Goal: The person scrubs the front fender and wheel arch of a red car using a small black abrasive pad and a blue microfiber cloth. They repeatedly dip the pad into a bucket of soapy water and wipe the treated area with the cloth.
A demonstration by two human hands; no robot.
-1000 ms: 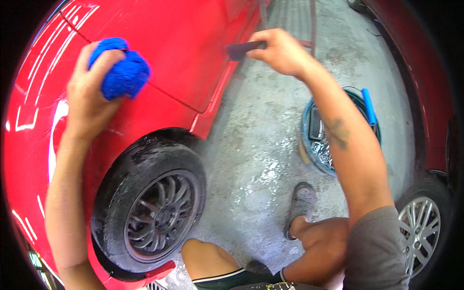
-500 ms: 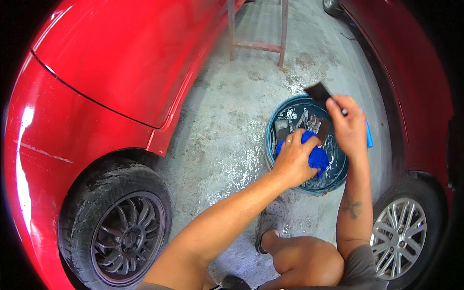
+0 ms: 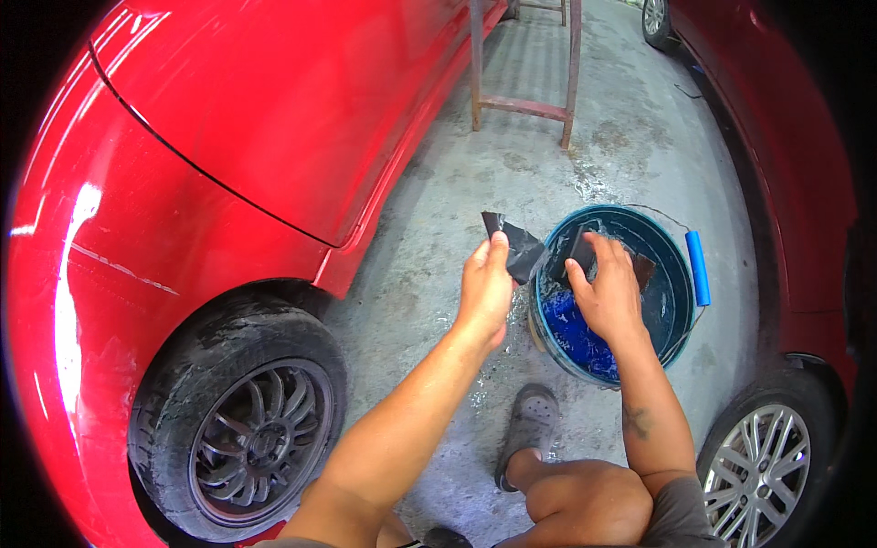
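A limp, wet black sheet that looks like sandpaper (image 3: 519, 251) hangs from my left hand (image 3: 486, 288), pinched between thumb and fingers just left of the bucket. My right hand (image 3: 607, 288) is inside the mouth of the dark teal bucket (image 3: 681, 338). Its thumb and fingers close on a dark grey block (image 3: 579, 248), partly hidden by the fingers. Below that hand a blue cloth (image 3: 575, 333) lies in the water. A brown flat piece (image 3: 637, 272) shows behind the right fingers.
The bucket's blue handle grip (image 3: 698, 268) hangs at its right side. On the left stands a red car (image 3: 228, 119) with a black wheel (image 3: 265, 438); a dark red car (image 3: 776, 137) stands on the right. A metal stand (image 3: 523, 108) is farther off on the wet concrete floor.
The black sheet has passed from my right hand to my left. My left hand has let go of the blue cloth and moved left; my right hand has lowered into the bucket.
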